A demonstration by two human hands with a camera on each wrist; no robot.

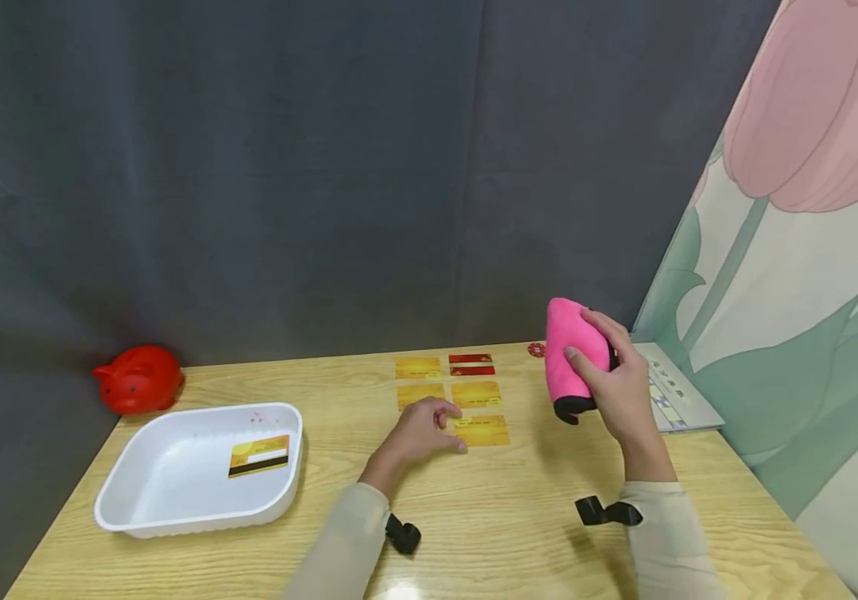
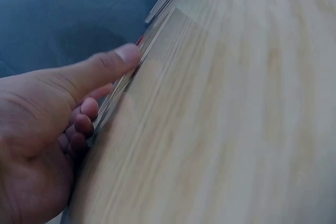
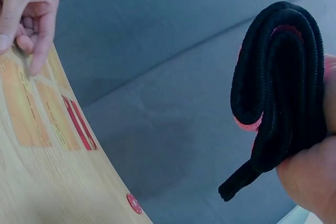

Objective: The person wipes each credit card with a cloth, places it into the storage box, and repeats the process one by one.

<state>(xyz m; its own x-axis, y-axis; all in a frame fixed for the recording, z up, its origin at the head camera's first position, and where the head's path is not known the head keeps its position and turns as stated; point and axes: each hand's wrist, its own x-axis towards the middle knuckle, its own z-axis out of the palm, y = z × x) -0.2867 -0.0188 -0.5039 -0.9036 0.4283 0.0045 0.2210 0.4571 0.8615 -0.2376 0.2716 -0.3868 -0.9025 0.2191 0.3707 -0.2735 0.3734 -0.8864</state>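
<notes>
My right hand [image 1: 619, 383] grips a folded pink cloth [image 1: 571, 350] with black edging, raised above the table on the right. Its stacked black-edged folds [image 3: 286, 77] face the right wrist view. Beside the gold cards, my left hand [image 1: 417, 433] hovers low with thumb and fingers loosely bent and nothing between them. Its thumb [image 2: 102, 69] points forward in the left wrist view. Nearest to its fingertips lies a gold card [image 1: 487, 432]. Behind it are another gold card [image 1: 477, 393], a partly covered gold card [image 1: 419, 393], a far gold card [image 1: 418, 367] and a red striped card [image 1: 471, 359].
A white plastic tub [image 1: 117, 500] on the left holds a gold card [image 1: 258, 456] with a black stripe. Behind it sits a red piggy bank [image 1: 142, 379]. A red chip [image 1: 537, 350] lies at the table's back edge, and a pale booklet [image 1: 679, 392] rests by the right wall.
</notes>
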